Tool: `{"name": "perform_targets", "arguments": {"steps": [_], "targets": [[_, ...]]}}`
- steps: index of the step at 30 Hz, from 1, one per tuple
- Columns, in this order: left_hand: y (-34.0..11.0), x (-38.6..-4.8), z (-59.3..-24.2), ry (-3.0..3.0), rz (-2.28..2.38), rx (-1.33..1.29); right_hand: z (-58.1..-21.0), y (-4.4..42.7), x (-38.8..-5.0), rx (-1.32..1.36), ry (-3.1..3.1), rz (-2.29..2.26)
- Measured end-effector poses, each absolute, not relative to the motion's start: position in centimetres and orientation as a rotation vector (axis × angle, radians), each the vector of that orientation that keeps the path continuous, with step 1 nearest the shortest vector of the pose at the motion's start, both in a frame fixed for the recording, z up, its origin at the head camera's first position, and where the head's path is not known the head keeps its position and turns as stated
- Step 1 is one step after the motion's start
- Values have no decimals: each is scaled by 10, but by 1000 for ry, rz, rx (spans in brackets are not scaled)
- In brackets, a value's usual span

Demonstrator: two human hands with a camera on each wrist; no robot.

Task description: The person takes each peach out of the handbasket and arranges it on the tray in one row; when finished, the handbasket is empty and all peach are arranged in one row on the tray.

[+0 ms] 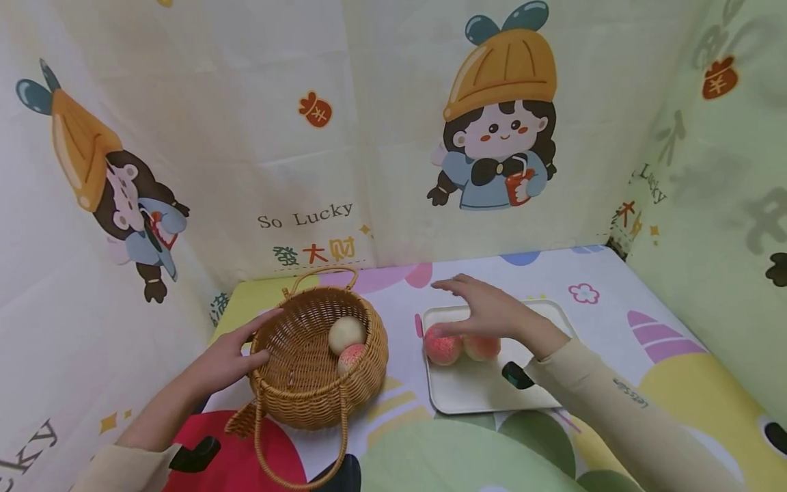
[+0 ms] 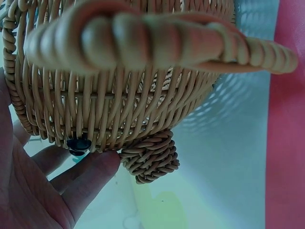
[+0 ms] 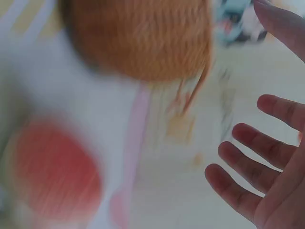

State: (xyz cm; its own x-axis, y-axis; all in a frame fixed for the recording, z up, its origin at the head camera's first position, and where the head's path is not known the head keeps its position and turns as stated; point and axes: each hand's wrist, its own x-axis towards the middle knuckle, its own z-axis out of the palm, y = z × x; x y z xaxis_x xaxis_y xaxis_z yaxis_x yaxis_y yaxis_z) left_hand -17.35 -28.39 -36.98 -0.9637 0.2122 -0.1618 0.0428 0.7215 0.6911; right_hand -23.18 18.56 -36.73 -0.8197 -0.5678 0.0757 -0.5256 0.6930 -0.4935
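Note:
A round wicker basket [image 1: 369, 342] stands tilted toward me at centre left. Inside it lie a cream-coloured ball-like fruit [image 1: 346, 333] and a pink peach [image 1: 352, 358]. My left hand [image 1: 224, 359] holds the basket's left side, thumb over the rim; the left wrist view shows its fingers [image 2: 90, 183] against the outside weave. Above a white tray [image 1: 464, 396], my right hand [image 1: 494, 311] hovers with fingers spread, holding nothing. Two peaches, one left [image 1: 443, 348] and one right [image 1: 482, 347], rest on the tray, partly hidden beneath that hand. A peach [image 3: 57, 171] blurs in the right wrist view.
One basket handle [image 1: 299, 485] hangs toward me and another [image 1: 326, 269] stands at the back. A patterned cloth [image 1: 406, 389] covers the table. Printed curtains [image 1: 381, 137] enclose the back and both sides. The tray lies right of the basket, a short gap apart.

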Motion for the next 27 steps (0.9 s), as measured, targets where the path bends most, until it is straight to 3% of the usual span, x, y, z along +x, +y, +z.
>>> {"name": "perform_targets", "arguments": {"steps": [4,9,16,27], "targets": [[-282,-173,-369,2686,1082,185,-338,120,-226,-1213,2693,-913],[-283,-172,-369,2710,1063,224,-321,49,-225,-1381,2504,-944],[-285,-171,-372,2753,1018,273,-337,-11,-221,-1257,2471,-536],[-286,-172,-372,2789,1004,310,-349,-32,-209,-1039,2634,1]]}}
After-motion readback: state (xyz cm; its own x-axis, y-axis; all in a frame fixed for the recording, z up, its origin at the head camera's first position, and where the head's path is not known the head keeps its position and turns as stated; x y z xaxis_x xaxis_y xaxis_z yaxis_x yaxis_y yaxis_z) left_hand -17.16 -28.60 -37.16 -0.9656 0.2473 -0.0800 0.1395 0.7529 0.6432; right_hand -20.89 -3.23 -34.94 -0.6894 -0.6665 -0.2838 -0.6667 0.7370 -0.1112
